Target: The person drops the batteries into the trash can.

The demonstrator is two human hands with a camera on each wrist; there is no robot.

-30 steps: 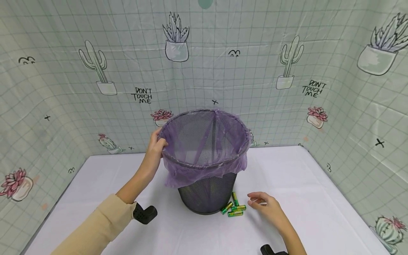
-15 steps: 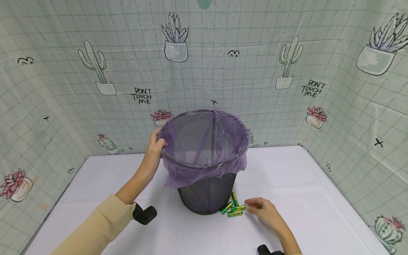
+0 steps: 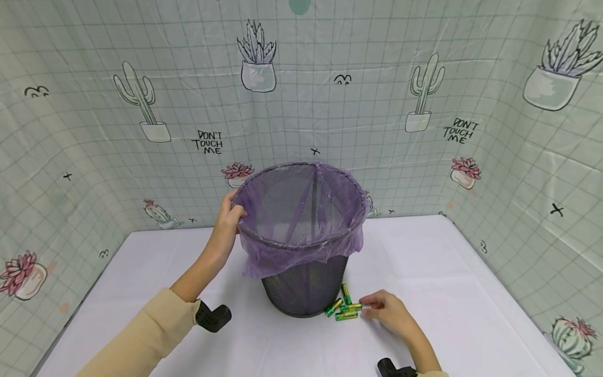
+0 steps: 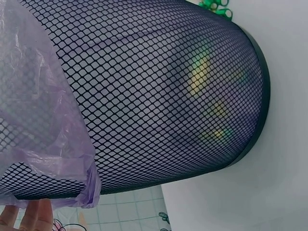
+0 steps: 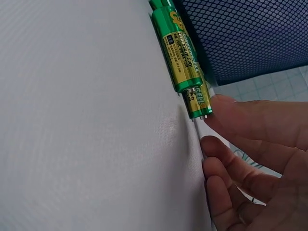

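A black mesh wastebasket point(image 3: 306, 288), lined with a purple bag point(image 3: 282, 259) folded over its rim, stands on the white table. My left hand point(image 3: 228, 214) grips the rim at the left, thumb on the inside; its fingertips show under the rim in the left wrist view. Several green-and-gold batteries point(image 5: 183, 57) lie in a loose pile by the basket's right base. My right hand point(image 3: 388, 311) is low at the table with thumb and fingertips right at the end of one battery point(image 3: 352, 307). A gap shows between those fingertips in the head view.
Blurred yellow-green shapes point(image 4: 198, 74) show through the mesh near the basket's bottom. A curtain point(image 3: 301, 115) printed with cacti hangs behind and at both sides of the table point(image 3: 414, 262). Black wrist cameras point(image 3: 214, 317) stick out below both wrists.
My right hand has moved left and slightly, bringing its fingertips to the end of a battery. My left hand keeps its grip on the rim; the basket stays put.
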